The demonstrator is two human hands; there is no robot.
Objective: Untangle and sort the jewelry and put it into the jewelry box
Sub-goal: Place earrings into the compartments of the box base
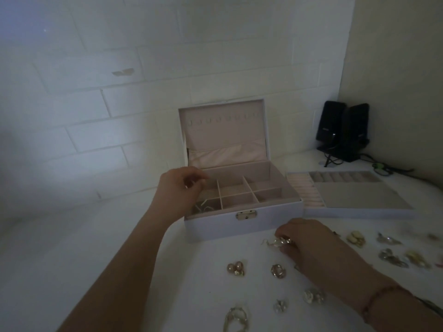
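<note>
A white jewelry box [244, 224] stands open on the white table, its lid upright and its pink inside split into several compartments. A thin chain [202, 208] lies in the front left compartment. My left hand [179, 190] hovers over the box's left side, fingers curled; whether it holds anything is too dim to tell. In front of the box, my right hand [304, 238] pinches a gold earring with a hook [278, 242] on the table. More earrings lie around: a pearl one [235, 269], a gold knot [278, 271] and several more to the right [393, 258].
The box's removed tray [359, 213] with ring rolls lies right of the box. Two black speakers [342, 130] with cables stand in the back right corner. A painted brick wall rises close behind the box. A chain piece [236, 318] lies at the near edge.
</note>
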